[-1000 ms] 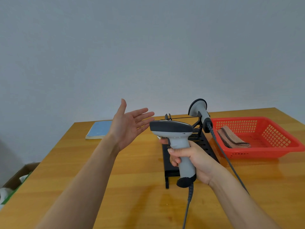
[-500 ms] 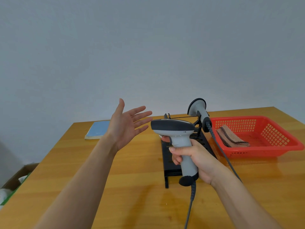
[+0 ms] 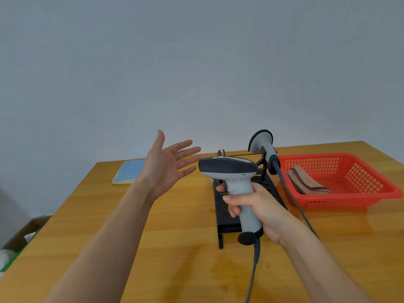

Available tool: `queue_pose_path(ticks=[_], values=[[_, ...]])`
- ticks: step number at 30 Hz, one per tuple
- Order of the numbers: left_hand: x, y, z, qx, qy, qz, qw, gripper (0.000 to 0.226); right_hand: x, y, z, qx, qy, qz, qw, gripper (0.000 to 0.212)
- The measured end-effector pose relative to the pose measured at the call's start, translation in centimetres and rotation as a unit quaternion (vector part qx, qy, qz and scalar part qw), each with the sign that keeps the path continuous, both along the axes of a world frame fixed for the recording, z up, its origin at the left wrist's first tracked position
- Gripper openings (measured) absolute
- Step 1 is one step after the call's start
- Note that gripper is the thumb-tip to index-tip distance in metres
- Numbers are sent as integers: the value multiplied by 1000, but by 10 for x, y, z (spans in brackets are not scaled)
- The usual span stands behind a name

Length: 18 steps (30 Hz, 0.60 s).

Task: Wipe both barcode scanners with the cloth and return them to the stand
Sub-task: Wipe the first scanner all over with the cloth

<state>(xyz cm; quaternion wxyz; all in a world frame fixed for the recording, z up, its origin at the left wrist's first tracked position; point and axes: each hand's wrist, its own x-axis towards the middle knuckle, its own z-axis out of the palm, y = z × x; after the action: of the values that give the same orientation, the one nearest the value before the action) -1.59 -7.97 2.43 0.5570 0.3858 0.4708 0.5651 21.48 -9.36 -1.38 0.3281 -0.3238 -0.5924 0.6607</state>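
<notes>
Currently the desk (image 3: 175, 215) carries the black stand (image 3: 225, 217) as reference. Right of the stand, a red basket (image 3: 376, 193) holds the cloth (image 3: 306, 181). On the stand rests the second scanner (image 3: 263, 145). Above it, the right hand (image 3: 260, 206) grasps the first scanner (image 3: 231, 171); left of it, the left hand (image 3: 166, 167) is released, fingers spread.

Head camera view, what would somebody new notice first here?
First, the grey barcode scanner held up in mid-frame, the right hand gripping its handle, with the left hand open and raised beside it. Next, the bright red basket at the right of the wooden table, a folded cloth lying inside. Behind the held scanner, a second scanner sits on the black stand.
</notes>
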Motion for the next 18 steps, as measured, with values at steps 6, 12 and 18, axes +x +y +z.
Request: queue_pose_path(ticks=[6,12,18], values=[[0,-1,0,-4,1,2,1000,82,1,0,1,-9,-7,-5,1000,27],[0,-4,2,-4,-1,3,1000,82,1,-1,3,2,-25,0,1000,28],[3,-7,5,-3,-2,1,1000,82,0,-2,2,6,-28,6,1000,36]])
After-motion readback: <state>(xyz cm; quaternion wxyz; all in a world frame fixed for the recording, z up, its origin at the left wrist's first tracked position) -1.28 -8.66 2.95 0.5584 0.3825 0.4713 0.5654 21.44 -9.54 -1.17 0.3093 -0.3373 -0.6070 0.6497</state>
